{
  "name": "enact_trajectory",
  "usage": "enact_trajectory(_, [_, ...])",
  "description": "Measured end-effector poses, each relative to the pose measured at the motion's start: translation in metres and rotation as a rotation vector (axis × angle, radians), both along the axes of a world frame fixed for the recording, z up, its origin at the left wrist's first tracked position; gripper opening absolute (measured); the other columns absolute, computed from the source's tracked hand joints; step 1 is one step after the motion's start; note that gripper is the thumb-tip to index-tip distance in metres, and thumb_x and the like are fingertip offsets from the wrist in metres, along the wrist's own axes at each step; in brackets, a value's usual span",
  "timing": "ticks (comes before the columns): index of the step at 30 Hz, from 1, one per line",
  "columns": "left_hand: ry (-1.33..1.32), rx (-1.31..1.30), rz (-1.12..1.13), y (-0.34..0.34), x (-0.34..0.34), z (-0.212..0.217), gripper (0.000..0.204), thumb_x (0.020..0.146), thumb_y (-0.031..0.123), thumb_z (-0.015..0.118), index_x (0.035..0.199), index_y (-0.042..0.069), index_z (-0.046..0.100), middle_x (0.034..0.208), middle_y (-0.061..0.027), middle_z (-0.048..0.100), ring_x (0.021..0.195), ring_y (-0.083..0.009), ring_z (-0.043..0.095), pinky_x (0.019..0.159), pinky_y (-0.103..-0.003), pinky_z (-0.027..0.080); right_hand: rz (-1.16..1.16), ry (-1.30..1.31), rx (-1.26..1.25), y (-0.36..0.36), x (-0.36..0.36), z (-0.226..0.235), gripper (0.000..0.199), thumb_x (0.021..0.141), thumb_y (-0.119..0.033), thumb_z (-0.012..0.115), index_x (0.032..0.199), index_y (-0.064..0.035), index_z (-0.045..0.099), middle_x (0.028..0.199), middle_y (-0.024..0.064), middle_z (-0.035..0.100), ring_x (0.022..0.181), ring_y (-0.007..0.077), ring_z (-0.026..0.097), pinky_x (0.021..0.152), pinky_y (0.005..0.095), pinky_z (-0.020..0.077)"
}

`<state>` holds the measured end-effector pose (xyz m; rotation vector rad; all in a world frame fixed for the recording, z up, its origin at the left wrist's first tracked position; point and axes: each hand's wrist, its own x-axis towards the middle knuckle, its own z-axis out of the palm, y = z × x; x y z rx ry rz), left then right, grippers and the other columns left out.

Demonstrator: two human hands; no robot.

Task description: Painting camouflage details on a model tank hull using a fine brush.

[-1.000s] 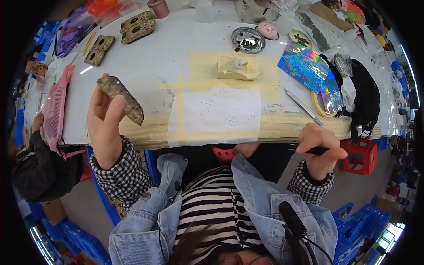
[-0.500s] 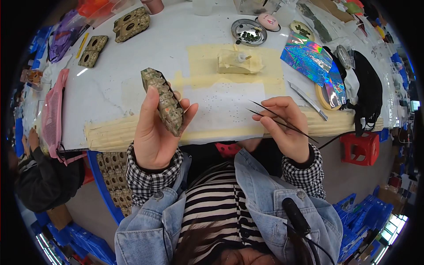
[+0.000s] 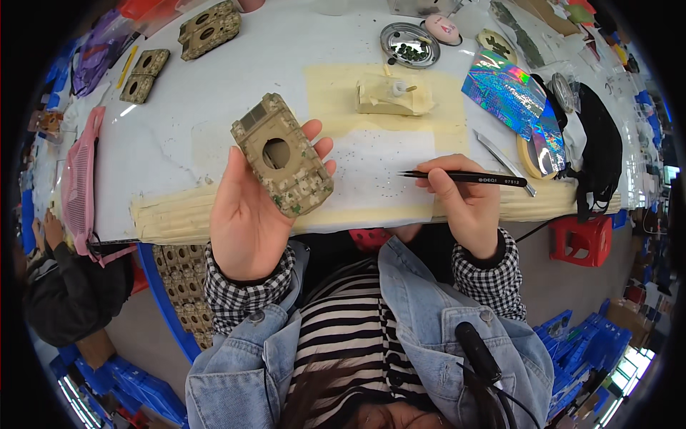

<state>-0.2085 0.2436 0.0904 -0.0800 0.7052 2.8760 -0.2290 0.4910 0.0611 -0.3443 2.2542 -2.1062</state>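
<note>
Two hands are working over the white table (image 3: 179,136), which is taking up most of the upper view. A pale tape patch (image 3: 336,93) is lying on the table's middle, with a white sheet (image 3: 379,179) overlapping its near edge and reaching the table's front edge. A pink mesh bag (image 3: 77,179) is hanging off the table's left end. A shiny rainbow foil sheet (image 3: 511,96) is sitting to the right, next to a black cloth (image 3: 597,143).

The left hand (image 3: 250,214) is holding a camouflaged model tank hull (image 3: 282,154) palm-up, fingers wrapped around its far side, thumb along its left edge, so the hand is closed on it. The hull is sitting tilted above the table's front edge, round hole facing up, just left of the white sheet.

The right hand (image 3: 464,204) is pinching black tweezers (image 3: 464,176) between thumb and fingers, closed on them. The tweezers are pointing left over the white sheet, tip well apart from the hull. I cannot tell whether the tip is holding anything.

A tan model turret (image 3: 393,96) is resting on the tape patch. A round metal dish (image 3: 409,44) with dark bits is sitting beyond it. More camouflaged hull pieces (image 3: 207,27) are lying at the far left of the table. A second pair of metal tweezers (image 3: 500,161) is lying right of the white sheet.
</note>
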Motion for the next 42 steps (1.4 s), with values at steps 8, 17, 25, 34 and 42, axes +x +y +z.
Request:
enact_trajectory(8, [-0.022, 0.094, -0.017, 0.001, -0.001, -0.01, 0.055, 0.1, 0.041, 0.023, 0.139, 0.002, 0.029, 0.135, -0.0214, 0.041, 0.126, -0.0319, 0.042, 0.107, -0.049, 0.036, 0.078, -0.135, 0.044, 0.0, 0.001, 0.01, 0.012, 0.09, -0.006, 0.059, 0.097, 0.0028, 0.062, 0.076, 0.0041, 0.062, 0.053, 0.0045, 0.053, 0.047, 0.0173, 0.0389])
enact_trajectory(17, [-0.04, 0.121, -0.033, -0.002, -0.001, -0.015, 0.057, 0.099, 0.045, 0.026, 0.136, 0.002, 0.033, 0.131, -0.0205, 0.045, 0.122, -0.0303, 0.047, 0.106, -0.047, 0.038, 0.076, -0.058, 0.113, -0.001, -0.001, 0.008, 0.011, 0.088, -0.005, 0.061, 0.096, 0.0023, 0.064, 0.079, 0.0051, 0.064, 0.06, 0.0068, 0.056, 0.052, 0.0185, 0.0422])
enact_trajectory(25, [-0.037, 0.124, -0.035, -0.002, -0.001, -0.016, 0.058, 0.099, 0.045, 0.026, 0.136, 0.002, 0.033, 0.131, -0.0211, 0.045, 0.122, -0.0301, 0.047, 0.105, -0.047, 0.039, 0.081, -0.011, 0.158, -0.001, -0.002, 0.006, 0.011, 0.087, -0.006, 0.062, 0.095, 0.0018, 0.065, 0.08, 0.0057, 0.064, 0.063, 0.0077, 0.057, 0.054, 0.0197, 0.043])
enact_trajectory(34, [-0.047, 0.124, -0.032, -0.001, -0.001, -0.017, 0.058, 0.099, 0.045, 0.026, 0.136, 0.002, 0.032, 0.131, -0.0212, 0.045, 0.122, -0.0301, 0.047, 0.105, -0.047, 0.04, 0.09, -0.05, 0.142, 0.0, -0.002, 0.008, 0.011, 0.089, -0.006, 0.06, 0.095, 0.0025, 0.064, 0.079, 0.0063, 0.064, 0.056, 0.007, 0.056, 0.047, 0.0181, 0.0416])
enact_trajectory(42, [-0.046, 0.112, -0.024, 0.0, -0.001, -0.017, 0.058, 0.099, 0.045, 0.026, 0.136, 0.001, 0.033, 0.131, -0.0212, 0.045, 0.122, -0.03, 0.047, 0.105, -0.047, 0.04, 0.09, -0.057, 0.116, 0.0, -0.001, 0.008, 0.012, 0.089, -0.006, 0.06, 0.096, 0.0028, 0.064, 0.079, 0.006, 0.064, 0.056, 0.0069, 0.056, 0.047, 0.018, 0.0415])
